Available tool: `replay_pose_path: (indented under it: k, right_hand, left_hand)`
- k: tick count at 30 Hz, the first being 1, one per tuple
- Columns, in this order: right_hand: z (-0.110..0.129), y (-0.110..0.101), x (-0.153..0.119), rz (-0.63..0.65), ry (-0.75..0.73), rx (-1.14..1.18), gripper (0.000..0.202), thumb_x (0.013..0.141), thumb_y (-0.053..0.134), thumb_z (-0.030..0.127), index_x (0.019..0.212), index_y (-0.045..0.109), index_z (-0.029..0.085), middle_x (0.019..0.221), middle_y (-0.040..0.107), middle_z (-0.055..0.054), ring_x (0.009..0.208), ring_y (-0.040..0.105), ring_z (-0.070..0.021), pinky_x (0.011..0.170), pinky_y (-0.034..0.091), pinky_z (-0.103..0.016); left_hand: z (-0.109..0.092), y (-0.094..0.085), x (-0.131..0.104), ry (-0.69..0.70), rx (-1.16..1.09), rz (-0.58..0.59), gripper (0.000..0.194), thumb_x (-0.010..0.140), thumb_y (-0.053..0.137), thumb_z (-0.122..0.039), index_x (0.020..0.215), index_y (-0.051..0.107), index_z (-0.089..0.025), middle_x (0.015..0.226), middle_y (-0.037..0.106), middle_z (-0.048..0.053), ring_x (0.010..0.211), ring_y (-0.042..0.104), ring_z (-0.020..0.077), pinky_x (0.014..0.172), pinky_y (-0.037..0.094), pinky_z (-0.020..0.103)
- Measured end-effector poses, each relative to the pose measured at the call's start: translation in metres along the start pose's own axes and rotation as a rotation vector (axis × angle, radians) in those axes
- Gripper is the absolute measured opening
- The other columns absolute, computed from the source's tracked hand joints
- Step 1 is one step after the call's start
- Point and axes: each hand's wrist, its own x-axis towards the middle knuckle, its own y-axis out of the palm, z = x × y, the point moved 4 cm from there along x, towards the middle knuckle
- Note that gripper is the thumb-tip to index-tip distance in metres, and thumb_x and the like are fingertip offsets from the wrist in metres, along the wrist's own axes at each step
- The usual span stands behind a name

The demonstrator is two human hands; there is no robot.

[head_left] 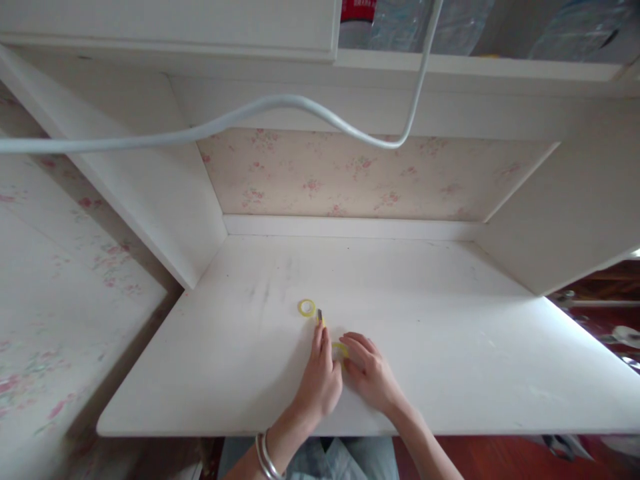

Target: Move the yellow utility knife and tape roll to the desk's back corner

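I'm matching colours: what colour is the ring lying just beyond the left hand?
The ring is yellow, seen best in the head view.

Left grip [323, 377] extends straight forward, right grip [371, 375] angles inward with bent fingers [358, 341] just beside it

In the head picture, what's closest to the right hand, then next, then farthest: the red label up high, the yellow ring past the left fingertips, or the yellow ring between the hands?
1. Near yellow ring: between left hand and right hand.
2. Other yellow ring: farther left and back.
3. Red label: up in the cupboard.
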Motion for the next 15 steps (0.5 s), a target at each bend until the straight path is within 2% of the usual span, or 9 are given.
replay_pose_path:
  k: [3,9,12,15]
  right_hand:
    - [0.004,0.004,-0.001,0.084,-0.060,-0.102,0.040,0.079,0.050,0.013,0.114,0.060,0.028,0.123,0.057,-0.005,0.113,0.051,-0.0228,0.096,0.042,-0.041]
    - [-0.004,0.010,0.009,-0.060,-0.005,-0.127,0.028,0.087,0.047,0.022,0.110,0.063,0.026,0.113,0.064,-0.005,0.104,0.056,-0.0222,0.090,0.047,-0.039]
    - [-0.004,0.012,0.014,-0.087,0.009,-0.146,0.027,0.088,0.046,0.023,0.109,0.063,0.026,0.110,0.065,-0.005,0.101,0.058,-0.0216,0.089,0.048,-0.038]
    - [-0.006,0.013,0.014,-0.128,0.044,-0.122,0.028,0.090,0.043,0.025,0.110,0.062,0.027,0.110,0.065,-0.004,0.100,0.058,-0.0206,0.089,0.048,-0.037]
  left_hand:
    - [0.004,-0.018,0.010,0.034,-0.008,-0.012,0.071,0.079,0.036,-0.003,0.145,0.018,-0.020,0.151,0.020,0.008,0.139,0.020,0.0212,0.113,0.029,0.042]
    - [0.034,-0.066,0.056,0.142,0.212,-0.022,0.057,0.078,0.040,-0.003,0.132,0.042,-0.019,0.144,0.034,0.008,0.136,0.028,0.0204,0.113,0.029,0.042]
    - [0.044,-0.076,0.067,0.195,0.296,0.027,0.046,0.081,0.044,-0.009,0.125,0.051,-0.021,0.141,0.040,0.007,0.133,0.033,0.0216,0.111,0.032,0.043]
    - [0.046,-0.082,0.064,0.213,0.309,0.036,0.034,0.085,0.046,-0.016,0.116,0.057,-0.023,0.132,0.049,0.006,0.125,0.043,0.0214,0.107,0.037,0.042]
